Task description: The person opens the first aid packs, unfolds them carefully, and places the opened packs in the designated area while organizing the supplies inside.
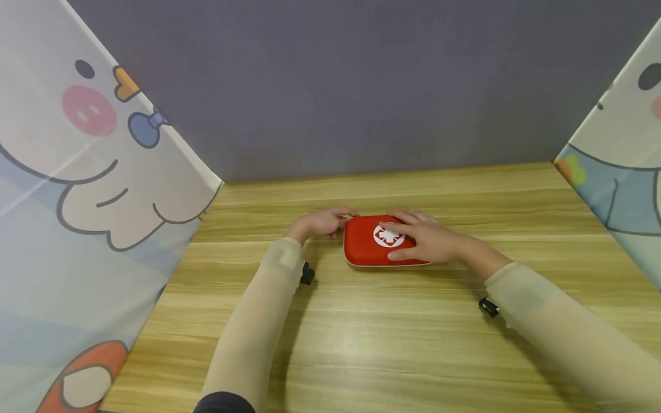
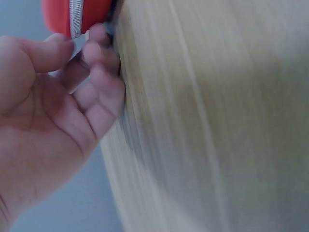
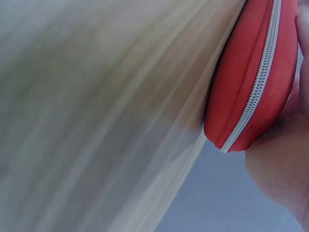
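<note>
Pale sleeves (image 1: 253, 332), near side of red case (image 1: 365, 249) | case on table (image 1: 392, 332), long axis left-to-right between hands | right hand (image 1: 427, 236) spread over its right end | left hand (image 1: 322, 222) curled at its left end; zipper (image 2: 76, 17) pinch blurred, cannot tell

Red zip-up case with a cross emblem (image 1: 358, 244): matt, finely textured fabric. Its silvery zip (image 3: 257, 92) is ridged; metal or plastic is hard to tell. Wood-grain tabletop (image 1: 382, 332), smooth with a soft sheen. Matt grey cloth-like backdrop (image 1: 361, 86). Cartoon-printed side sheet (image 1: 41, 246) of smooth, lightly creased cloth. Cream sleeves (image 1: 258, 324) of thin, matt fabric.
</note>
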Demonstrator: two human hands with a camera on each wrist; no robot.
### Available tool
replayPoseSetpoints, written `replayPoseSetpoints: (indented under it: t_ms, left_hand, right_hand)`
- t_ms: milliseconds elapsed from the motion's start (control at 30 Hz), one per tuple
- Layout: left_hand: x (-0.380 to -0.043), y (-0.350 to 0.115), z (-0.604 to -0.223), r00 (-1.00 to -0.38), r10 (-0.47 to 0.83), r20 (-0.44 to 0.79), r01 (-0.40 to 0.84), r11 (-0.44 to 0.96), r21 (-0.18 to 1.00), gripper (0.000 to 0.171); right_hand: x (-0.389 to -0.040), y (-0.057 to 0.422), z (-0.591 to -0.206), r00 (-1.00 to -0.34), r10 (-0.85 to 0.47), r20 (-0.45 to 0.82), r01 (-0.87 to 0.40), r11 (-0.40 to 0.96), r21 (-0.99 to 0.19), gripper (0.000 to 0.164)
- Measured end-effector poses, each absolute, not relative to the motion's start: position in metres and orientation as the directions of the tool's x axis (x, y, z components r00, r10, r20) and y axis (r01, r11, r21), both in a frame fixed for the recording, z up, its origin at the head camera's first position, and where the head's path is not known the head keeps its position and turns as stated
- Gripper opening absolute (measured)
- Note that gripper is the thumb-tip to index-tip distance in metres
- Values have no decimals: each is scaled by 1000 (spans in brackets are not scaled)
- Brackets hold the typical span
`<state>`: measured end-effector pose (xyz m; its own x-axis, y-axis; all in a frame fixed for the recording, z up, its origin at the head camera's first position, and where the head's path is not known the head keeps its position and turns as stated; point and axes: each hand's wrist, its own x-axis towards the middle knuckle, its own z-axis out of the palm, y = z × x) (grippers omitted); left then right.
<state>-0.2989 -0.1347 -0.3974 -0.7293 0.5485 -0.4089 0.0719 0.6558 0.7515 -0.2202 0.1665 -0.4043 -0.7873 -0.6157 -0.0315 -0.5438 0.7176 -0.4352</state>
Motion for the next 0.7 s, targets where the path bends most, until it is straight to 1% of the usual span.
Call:
replayPoseSetpoints:
  t_ms: [100, 167, 200, 300, 367, 433, 533, 700]
  left_hand:
    - [-299, -131, -396, -728, 543, -420, 107, 694, 712, 60]
    - [-300, -129, -395, -720, 548, -426, 130, 709, 693, 60]
    - [-301, -129, -396, -719, 548, -427, 139, 715, 685, 57]
    - [-304, -133, -401, -728, 551, -407, 183, 729, 659, 39]
    - [-306, -138, -404, -738, 553, -386, 193, 722, 665, 27]
    - [-307, -143, -405, -753, 554, -356, 198, 706, 680, 20]
    - [-306, -149, -405, -760, 558, -335, 165, 663, 730, 16]
    - [-306, -155, -407, -754, 567, -331, 125, 619, 775, 17]
  right_hand:
    - [-220, 167, -402, -790, -611, -53, -528, 721, -449, 83]
    - [-221, 167, -401, -787, -614, -62, -524, 717, -460, 83]
    - [-220, 166, -401, -785, -616, -63, -523, 714, -466, 83]
    - [-220, 166, -401, -781, -621, -64, -522, 706, -480, 82]
    - [-219, 166, -401, -781, -622, -64, -521, 703, -484, 82]
    - [-219, 166, -400, -783, -619, -61, -519, 704, -485, 82]
    - [-220, 166, -400, -787, -615, -59, -516, 707, -483, 82]
    - [-219, 165, -399, -790, -610, -58, -517, 714, -472, 82]
